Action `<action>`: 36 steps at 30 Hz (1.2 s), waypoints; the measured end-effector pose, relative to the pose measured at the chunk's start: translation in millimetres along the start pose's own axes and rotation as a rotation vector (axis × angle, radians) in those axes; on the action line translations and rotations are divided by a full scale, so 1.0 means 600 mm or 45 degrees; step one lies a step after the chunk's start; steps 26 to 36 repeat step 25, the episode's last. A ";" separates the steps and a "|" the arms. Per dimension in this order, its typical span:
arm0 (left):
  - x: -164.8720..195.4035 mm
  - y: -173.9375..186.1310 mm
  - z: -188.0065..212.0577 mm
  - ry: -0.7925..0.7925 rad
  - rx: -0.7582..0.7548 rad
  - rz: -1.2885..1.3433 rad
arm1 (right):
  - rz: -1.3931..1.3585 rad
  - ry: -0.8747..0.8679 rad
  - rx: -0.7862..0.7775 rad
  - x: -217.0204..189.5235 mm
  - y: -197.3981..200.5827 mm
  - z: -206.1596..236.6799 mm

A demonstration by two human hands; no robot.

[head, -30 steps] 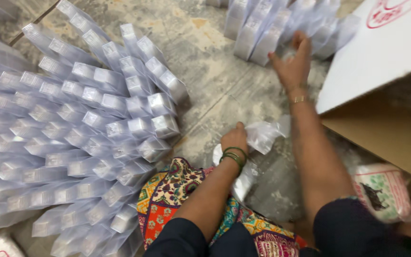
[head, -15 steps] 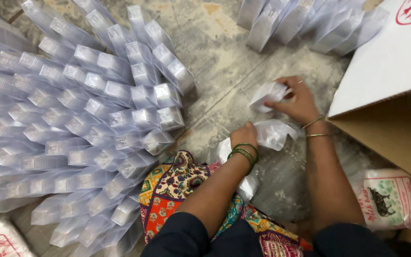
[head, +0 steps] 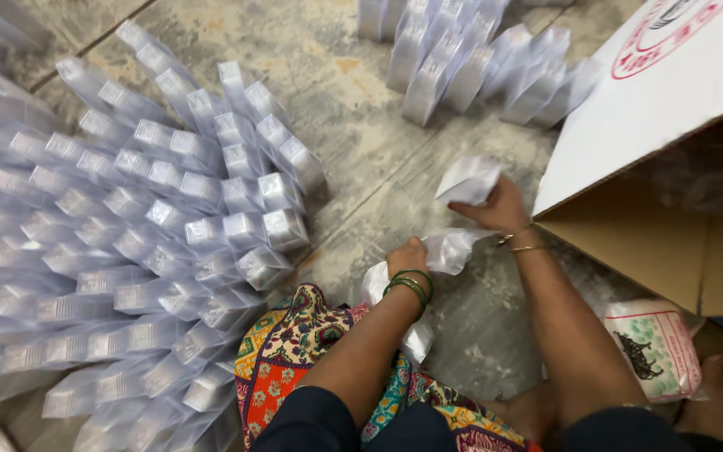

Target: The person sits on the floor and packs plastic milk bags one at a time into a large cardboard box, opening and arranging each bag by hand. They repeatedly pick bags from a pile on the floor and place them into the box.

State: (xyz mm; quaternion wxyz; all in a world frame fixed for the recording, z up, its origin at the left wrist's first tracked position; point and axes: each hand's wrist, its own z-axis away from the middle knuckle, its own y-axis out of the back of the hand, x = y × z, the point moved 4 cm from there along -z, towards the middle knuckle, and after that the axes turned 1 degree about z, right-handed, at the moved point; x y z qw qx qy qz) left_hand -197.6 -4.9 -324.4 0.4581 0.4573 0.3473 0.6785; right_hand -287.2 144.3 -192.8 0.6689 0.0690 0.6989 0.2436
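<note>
Both hands (head: 453,234) clutching clear pouches (head: 462,180)

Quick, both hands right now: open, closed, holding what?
Left hand: closed on a bundle of clear plastic bags by the knee.
Right hand: closed, holding one clear plastic bag above the floor.

Person, head view. Left grip (head: 406,255): green bangles (head: 412,286) at the wrist. Right grip (head: 499,208): thin gold bangles (head: 519,243) at the wrist. Dark navy sleeves (head: 307,427) at 6 o'clock, forearms bare. Garment (head: 294,356) over the lap: floral print in red, orange, teal and yellow.
</note>
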 end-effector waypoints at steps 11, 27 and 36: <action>-0.006 0.022 -0.002 -0.057 -0.043 0.098 | 0.131 -0.067 -0.513 -0.087 -0.006 0.110; -0.083 0.198 0.064 0.163 0.160 0.514 | -0.307 -0.169 -0.264 0.008 -0.035 0.148; -0.083 0.198 0.064 0.163 0.160 0.514 | -0.307 -0.169 -0.264 0.008 -0.035 0.148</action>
